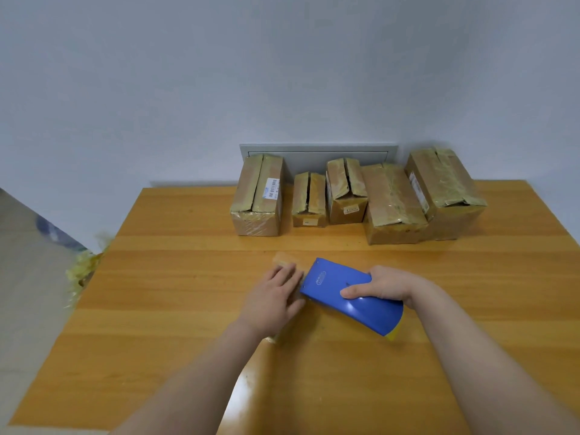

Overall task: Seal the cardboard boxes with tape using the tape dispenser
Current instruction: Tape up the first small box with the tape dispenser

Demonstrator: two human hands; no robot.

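Observation:
A blue tape dispenser (348,295) lies tilted on the wooden table (175,309), and my right hand (383,285) grips its rear half. My left hand (276,298) lies just left of its nose with fingers straight, resting on a strip of yellowish clear tape (287,259) that runs out past the fingertips. Several cardboard boxes stand in a row at the table's far edge: a tall one (257,196) at the left, a small one (309,200), a middle one (346,191) and two large ones (394,205) (445,186) at the right, their top flaps showing slits.
A grey panel (314,155) sits on the wall behind the boxes. Crumpled yellowish tape scraps (83,270) hang off the table's left edge. The floor and a bluish object (55,232) lie beyond the left edge.

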